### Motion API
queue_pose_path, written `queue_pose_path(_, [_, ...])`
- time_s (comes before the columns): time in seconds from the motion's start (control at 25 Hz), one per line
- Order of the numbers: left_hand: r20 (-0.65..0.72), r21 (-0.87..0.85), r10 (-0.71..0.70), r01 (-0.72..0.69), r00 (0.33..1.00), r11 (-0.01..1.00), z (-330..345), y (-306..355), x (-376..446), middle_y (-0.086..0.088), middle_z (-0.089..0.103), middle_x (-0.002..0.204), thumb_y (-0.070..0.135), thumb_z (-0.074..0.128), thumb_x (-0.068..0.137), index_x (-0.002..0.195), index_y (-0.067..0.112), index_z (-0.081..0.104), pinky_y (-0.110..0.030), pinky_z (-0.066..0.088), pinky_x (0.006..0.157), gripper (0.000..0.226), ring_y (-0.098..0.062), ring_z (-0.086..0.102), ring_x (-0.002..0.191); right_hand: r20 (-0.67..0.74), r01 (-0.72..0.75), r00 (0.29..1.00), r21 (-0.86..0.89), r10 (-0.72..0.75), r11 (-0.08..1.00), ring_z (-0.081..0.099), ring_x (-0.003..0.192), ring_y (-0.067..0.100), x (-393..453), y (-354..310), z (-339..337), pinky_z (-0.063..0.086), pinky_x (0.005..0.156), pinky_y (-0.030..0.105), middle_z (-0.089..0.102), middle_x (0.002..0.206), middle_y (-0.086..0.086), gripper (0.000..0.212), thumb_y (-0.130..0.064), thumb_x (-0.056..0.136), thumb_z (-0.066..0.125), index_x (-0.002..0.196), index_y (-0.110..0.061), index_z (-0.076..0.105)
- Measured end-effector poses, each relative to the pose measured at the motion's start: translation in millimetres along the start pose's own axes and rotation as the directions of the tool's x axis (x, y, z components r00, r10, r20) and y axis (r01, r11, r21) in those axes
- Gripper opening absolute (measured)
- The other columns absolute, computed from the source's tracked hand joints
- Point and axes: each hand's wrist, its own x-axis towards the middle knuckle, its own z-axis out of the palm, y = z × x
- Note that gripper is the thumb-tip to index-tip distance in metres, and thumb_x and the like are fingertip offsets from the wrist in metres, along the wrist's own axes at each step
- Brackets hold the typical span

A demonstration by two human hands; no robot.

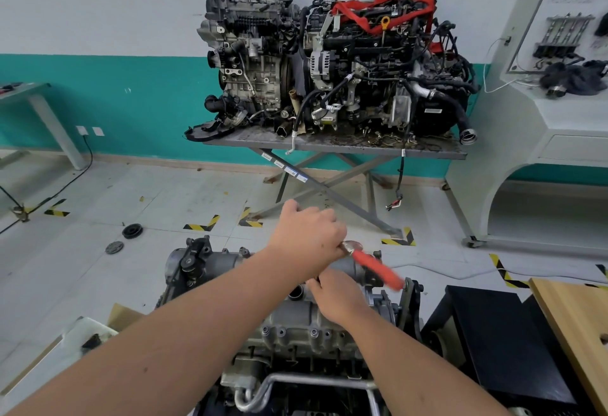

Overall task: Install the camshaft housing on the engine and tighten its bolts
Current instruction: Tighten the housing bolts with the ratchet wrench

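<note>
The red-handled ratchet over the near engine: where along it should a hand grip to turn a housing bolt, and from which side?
Grip the red handle near its far end, coming from above. The ratchet slants down to the right from its metal head, so that end likely gives most leverage. Now the left hand covers the head end, and the right hand rests on the camshaft housing below.
</note>
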Motion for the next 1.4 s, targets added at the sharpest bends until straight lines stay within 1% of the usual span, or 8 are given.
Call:
queue_pose_path(0.16, [-0.196,-0.486,-0.198,0.08,0.96,0.87,32,1,-24,0.007,0.054,0.137,0.069,0.017,0.095,0.131,0.03,0.057,-0.04,0.04,0.1,0.066,-0.013,0.05,0.125,0.018,-0.033,0.999,0.107,0.031,0.994,0.058,0.068,0.013,0,-1,-3,0.042,0.058,0.027,0.058,0.074,-0.008,0.017,-0.035,0.096,0.04,0.083,-0.026,0.048])
queue_pose_path(0.28, [0.031,-0.964,-0.336,0.117,0.941,0.239,43,8,-31,0.017,0.053,0.141,0.068,0.023,0.095,0.142,0.051,0.041,-0.023,0.042,0.104,0.052,0.006,0.049,0.127,0.034,-0.018,0.999,0.061,0.016,0.998,0.063,0.087,0.027,2,-2,-4,0.045,0.07,0.034,0.067,0.093,0.003,0.017,-0.031,0.102,0.038,0.103,-0.023,0.052])
queue_pose_path(0.4, [0.453,-0.846,-0.395,0.245,0.799,-0.474,41,17,-22,0.008,0.074,0.111,0.066,0.024,0.099,0.123,0.037,0.062,-0.04,0.047,0.099,0.054,-0.006,0.069,0.104,0.007,-0.015,1.0,0.052,0.015,0.999,0.059,0.082,0.022,2,-1,-3,0.044,0.068,0.033,0.062,0.088,-0.003,0.013,-0.036,0.103,0.039,0.1,-0.026,0.047])
queue_pose_path(0.48, [0.588,-0.696,-0.379,0.208,0.715,-0.688,39,14,-13,-0.001,0.077,0.099,0.059,0.031,0.102,0.107,0.02,0.068,-0.045,0.045,0.096,0.053,-0.014,0.073,0.094,0.025,-0.013,1.0,0.026,0.012,1.0,0.059,0.082,0.022,2,-1,0,0.044,0.069,0.033,0.062,0.087,-0.002,0.015,-0.039,0.104,0.039,0.097,-0.027,0.044])
queue_pose_path(0.68, [0.619,-0.698,-0.286,0.346,0.731,-0.627,30,-4,-8,-0.002,0.066,0.068,0.053,0.045,0.101,0.086,0.019,0.058,-0.036,0.047,0.074,0.04,-0.015,0.062,0.061,0.042,-0.008,0.999,-0.016,0.008,1.0,0.063,0.084,0.023,2,1,1,0.048,0.071,0.036,0.066,0.092,0.002,0.02,-0.043,0.105,0.036,0.098,-0.026,0.045])
queue_pose_path(0.92, [0.548,-0.768,0.008,0.507,0.836,-0.391,19,-10,-8,-0.002,0.054,0.061,0.049,0.052,0.099,0.071,0.022,0.062,-0.026,0.041,0.061,0.041,-0.014,0.048,0.054,0.028,0.032,0.999,-0.047,-0.031,0.998,0.065,0.09,0.029,-1,3,1,0.04,0.067,0.032,0.069,0.097,0.007,0.021,-0.042,0.104,0.038,0.097,-0.026,0.046])
queue_pose_path(1.16, [0.452,-0.643,0.077,0.385,0.888,-0.663,27,-8,-17,-0.008,0.062,0.077,0.029,0.048,0.087,0.089,0.013,0.068,-0.034,0.036,0.077,0.026,-0.02,0.051,0.074,0.049,0.006,0.999,-0.022,-0.005,1.0,0.064,0.087,0.03,2,3,1,0.044,0.069,0.035,0.067,0.092,0.008,0.024,-0.042,0.105,0.038,0.091,-0.023,0.046])
queue_pose_path(1.4, [0.454,-0.634,0.086,0.389,0.887,-0.668,29,-9,-18,-0.007,0.058,0.07,0.023,0.044,0.084,0.078,0.014,0.066,-0.034,0.034,0.073,0.024,-0.019,0.05,0.068,0.054,0.013,0.998,-0.033,-0.011,0.999,0.064,0.086,0.029,1,3,0,0.046,0.07,0.034,0.068,0.093,0.008,0.023,-0.041,0.105,0.038,0.091,-0.024,0.046])
